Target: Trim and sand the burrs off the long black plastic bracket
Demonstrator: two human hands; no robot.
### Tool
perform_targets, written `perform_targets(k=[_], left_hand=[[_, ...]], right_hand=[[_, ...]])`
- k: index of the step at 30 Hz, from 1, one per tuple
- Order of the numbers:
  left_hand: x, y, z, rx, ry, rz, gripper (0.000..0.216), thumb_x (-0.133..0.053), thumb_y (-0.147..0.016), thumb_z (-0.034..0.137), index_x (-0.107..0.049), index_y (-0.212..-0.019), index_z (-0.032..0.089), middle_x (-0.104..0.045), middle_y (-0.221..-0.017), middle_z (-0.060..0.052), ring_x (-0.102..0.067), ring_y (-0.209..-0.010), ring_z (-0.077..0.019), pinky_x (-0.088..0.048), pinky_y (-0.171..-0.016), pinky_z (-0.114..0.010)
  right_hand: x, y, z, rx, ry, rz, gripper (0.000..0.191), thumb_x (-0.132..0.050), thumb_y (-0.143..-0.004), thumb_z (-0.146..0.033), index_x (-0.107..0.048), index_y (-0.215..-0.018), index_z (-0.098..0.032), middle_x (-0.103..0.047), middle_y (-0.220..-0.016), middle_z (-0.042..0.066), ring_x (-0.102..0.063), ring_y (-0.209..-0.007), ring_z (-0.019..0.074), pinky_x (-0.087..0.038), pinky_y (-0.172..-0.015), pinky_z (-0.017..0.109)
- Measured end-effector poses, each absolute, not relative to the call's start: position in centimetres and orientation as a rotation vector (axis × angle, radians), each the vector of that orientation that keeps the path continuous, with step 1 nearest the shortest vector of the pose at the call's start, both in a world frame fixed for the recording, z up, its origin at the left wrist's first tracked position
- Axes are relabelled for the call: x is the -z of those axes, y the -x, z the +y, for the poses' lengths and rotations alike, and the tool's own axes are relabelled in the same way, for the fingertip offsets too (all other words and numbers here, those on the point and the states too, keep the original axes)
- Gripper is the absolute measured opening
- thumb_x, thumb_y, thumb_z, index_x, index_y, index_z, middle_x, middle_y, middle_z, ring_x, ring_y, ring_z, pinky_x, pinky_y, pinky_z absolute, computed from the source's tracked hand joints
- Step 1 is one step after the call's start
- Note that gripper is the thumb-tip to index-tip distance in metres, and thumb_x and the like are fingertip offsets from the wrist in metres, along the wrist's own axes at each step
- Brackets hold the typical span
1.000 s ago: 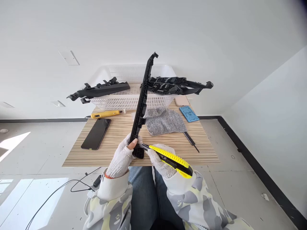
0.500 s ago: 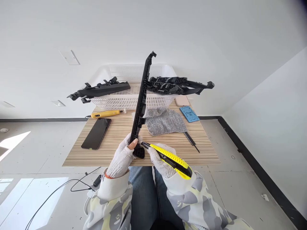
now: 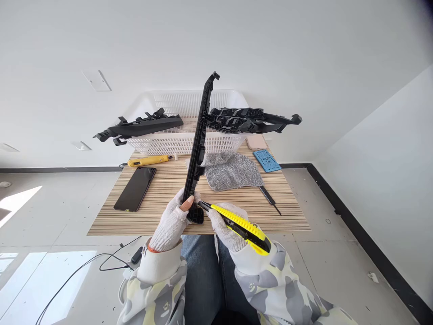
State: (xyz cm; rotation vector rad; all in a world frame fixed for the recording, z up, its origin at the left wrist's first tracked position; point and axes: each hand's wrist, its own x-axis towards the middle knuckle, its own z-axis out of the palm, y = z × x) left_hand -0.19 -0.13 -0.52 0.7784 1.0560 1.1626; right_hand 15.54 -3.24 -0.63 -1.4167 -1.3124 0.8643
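My left hand, in a white knit glove with the thumb tip bare, is closed round the lower end of a long black plastic trim piece. The piece stands tilted upright, its ribbed side facing me. My right hand, gloved too, grips a yellow and black utility knife. The knife's front end points left at the trim's lower edge, close to my left fingers. Whether the blade touches the plastic I cannot tell.
Behind stands a white plastic basket with more black trim pieces across its rim. On the wooden table lie a phone, a yellow pen-shaped power tool, a grey cloth, a thin black tool and a blue packet.
Almost nothing differs. Both hands keep their hold on the trim piece and the knife, and the view has shifted very slightly.
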Motion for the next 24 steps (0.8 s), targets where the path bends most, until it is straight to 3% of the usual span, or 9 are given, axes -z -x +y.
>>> perform_targets(k=[8,13,24], left_hand=[[0.5,0.2,-0.1,-1.178,-0.777,1.042,0.05,-0.092,-0.073,0.051,-0.079,-0.11,0.019,-0.069,-0.09,-0.003,-0.054,-0.075,-0.0144,-0.048,-0.068,-0.025],[0.4,0.1,-0.1,-1.177,-0.746,1.043,0.053,-0.093,-0.072,0.049,-0.078,-0.112,0.019,-0.069,-0.088,-0.002,-0.054,-0.073,-0.0142,-0.049,-0.068,-0.026],[0.6,0.2,-0.1,-1.16,-0.763,1.045,0.056,-0.092,-0.073,0.052,-0.077,-0.115,0.018,-0.069,-0.091,-0.004,-0.056,-0.074,-0.0137,-0.05,-0.065,-0.024]], right_hand=[[0.0,-15.9,-3.6,-0.868,1.423,-1.343,0.021,-0.074,-0.086,-0.041,-0.081,-0.074,-0.025,-0.077,-0.076,0.009,-0.07,-0.072,0.0252,-0.059,-0.076,0.038],[0.1,-15.9,-3.6,-0.845,1.444,-1.373,0.024,-0.074,-0.086,-0.042,-0.08,-0.071,-0.025,-0.071,-0.065,0.007,-0.069,-0.069,0.0252,-0.057,-0.074,0.037],[1.5,-15.9,-3.2,-0.826,1.343,-1.446,0.026,-0.07,-0.091,-0.038,-0.077,-0.07,-0.023,-0.074,-0.068,0.006,-0.072,-0.071,0.024,-0.059,-0.071,0.035]])
